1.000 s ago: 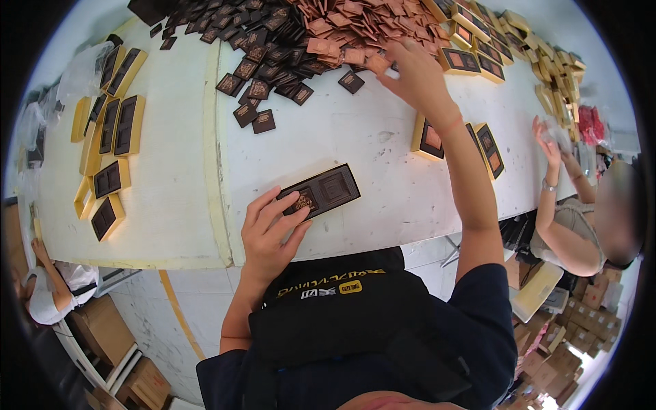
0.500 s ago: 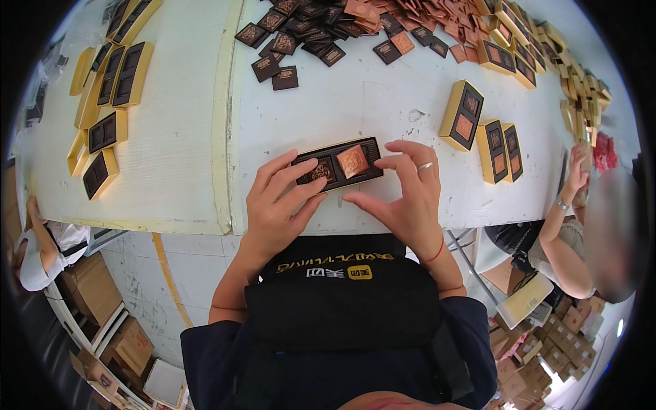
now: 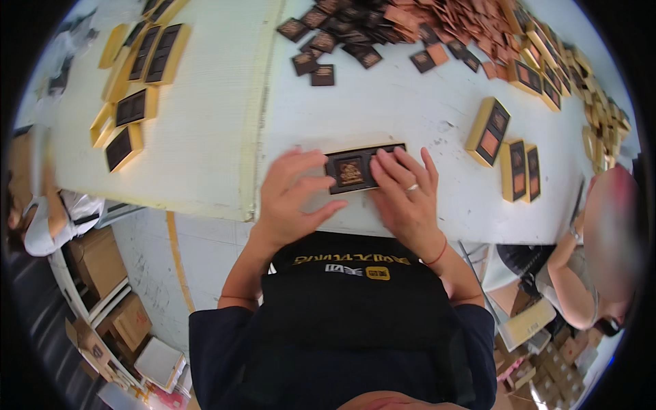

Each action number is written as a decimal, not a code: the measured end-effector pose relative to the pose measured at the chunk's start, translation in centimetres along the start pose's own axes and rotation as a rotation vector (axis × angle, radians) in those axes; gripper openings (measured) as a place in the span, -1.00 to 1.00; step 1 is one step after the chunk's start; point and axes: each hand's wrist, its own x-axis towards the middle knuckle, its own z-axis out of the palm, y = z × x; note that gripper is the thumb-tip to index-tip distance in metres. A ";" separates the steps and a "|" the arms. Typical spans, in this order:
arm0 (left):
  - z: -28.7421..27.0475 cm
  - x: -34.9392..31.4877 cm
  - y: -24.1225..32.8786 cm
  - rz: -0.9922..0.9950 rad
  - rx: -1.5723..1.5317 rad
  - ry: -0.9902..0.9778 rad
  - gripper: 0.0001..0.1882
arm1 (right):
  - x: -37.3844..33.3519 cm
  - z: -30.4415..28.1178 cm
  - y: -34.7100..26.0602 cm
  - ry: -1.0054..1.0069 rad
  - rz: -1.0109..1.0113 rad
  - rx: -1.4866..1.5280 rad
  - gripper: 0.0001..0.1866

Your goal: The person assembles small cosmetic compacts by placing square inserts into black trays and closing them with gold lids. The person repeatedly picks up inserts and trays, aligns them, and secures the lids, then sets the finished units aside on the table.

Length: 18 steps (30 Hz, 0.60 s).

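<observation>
A long gold-edged box with a black two-compartment insert [image 3: 331, 180] lies on the white table before me. One dark wrapped chocolate square [image 3: 349, 171] sits flat in its left compartment. My right hand [image 3: 406, 191] rests over the right compartment, fingers laid on the box and hiding what is there. At the box's left end is my left hand [image 3: 297, 195], its fingers spread and curved, with the fingertips at or close to the edge; nothing shows in its grasp.
Loose dark squares [image 3: 322, 75] and a heap of copper-coloured squares [image 3: 471, 27] cover the far side. Filled boxes [image 3: 488, 133] stand at the right, more stacked behind them. Boxes with bare inserts [image 3: 132, 107] stand at the left. Another person's arm [image 3: 572, 287] is at far right.
The copper square that lay tilted in the right compartment is now hidden under my right hand, which has moved onto the box. My left hand has drawn back off the dark square. The view has shifted.
</observation>
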 end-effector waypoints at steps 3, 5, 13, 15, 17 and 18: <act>-7.1 -0.8 -5.0 -0.148 0.473 0.246 -0.54 | -0.7 0.0 1.9 0.095 0.065 0.015 -0.43; -13.9 -1.9 -8.5 -0.340 0.724 0.417 -0.38 | -2.9 -1.4 3.9 0.148 0.180 -0.098 -0.46; -22.6 -6.8 -16.2 -0.547 0.811 0.210 -0.18 | 2.3 -5.5 4.5 0.280 0.283 -0.102 -0.54; -19.4 -6.1 -14.2 -0.438 0.758 0.226 -0.28 | 6.4 -2.8 3.4 0.182 0.117 0.057 -0.54; -15.1 -5.4 -9.8 -0.418 0.734 0.198 -0.37 | 10.7 0.7 2.2 0.124 -0.006 0.209 -0.57; -13.1 -4.5 -6.7 -0.409 0.676 0.123 -0.38 | 12.4 2.2 2.0 0.105 -0.040 0.258 -0.60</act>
